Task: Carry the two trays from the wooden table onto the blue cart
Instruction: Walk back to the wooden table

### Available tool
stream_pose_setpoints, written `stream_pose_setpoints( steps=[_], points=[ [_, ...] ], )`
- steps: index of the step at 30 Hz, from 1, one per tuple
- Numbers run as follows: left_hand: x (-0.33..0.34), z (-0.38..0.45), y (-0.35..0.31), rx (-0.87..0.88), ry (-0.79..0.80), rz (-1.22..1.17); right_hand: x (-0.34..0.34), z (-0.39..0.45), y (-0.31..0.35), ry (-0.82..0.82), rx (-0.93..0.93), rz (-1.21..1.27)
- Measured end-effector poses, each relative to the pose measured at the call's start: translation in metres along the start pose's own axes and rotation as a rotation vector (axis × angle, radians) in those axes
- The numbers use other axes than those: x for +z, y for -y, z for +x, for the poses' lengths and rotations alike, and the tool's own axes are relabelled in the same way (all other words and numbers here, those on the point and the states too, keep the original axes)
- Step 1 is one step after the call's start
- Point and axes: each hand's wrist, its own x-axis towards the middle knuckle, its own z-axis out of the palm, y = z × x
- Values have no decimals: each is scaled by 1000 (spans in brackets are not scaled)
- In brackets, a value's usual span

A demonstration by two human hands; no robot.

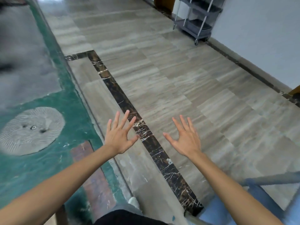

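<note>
Your left hand (119, 135) and right hand (185, 137) both reach forward bare and empty, fingers spread flat above the streaked beige stone floor (178, 82) and its dark veined marble strip (146, 133). The blue cart (253, 197) shows blurred at your lower right, its smooth grey rail just beyond your right forearm. No tray is in view; a grey shelved trolley (197, 18) stands well apart by the white wall.

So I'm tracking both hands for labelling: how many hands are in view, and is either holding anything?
2. The left hand is spread open over the floor beside the dark marble strip; the right hand is open across the strip. Both are empty.
</note>
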Motion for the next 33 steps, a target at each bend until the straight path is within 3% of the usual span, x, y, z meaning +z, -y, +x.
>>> stream_pose_setpoints(
  steps=[16, 30, 33],
  points=[
    [-1, -74, 180, -530, -35, -56, 62, 114, 216, 211, -442, 52],
    [-22, -47, 355, -848, -44, -45, 112, 241, 450, 303, -861, -23],
    [-25, -57, 372, -945, -106, -90, 125, 251, 497, 360, -932, -50]
  ],
)
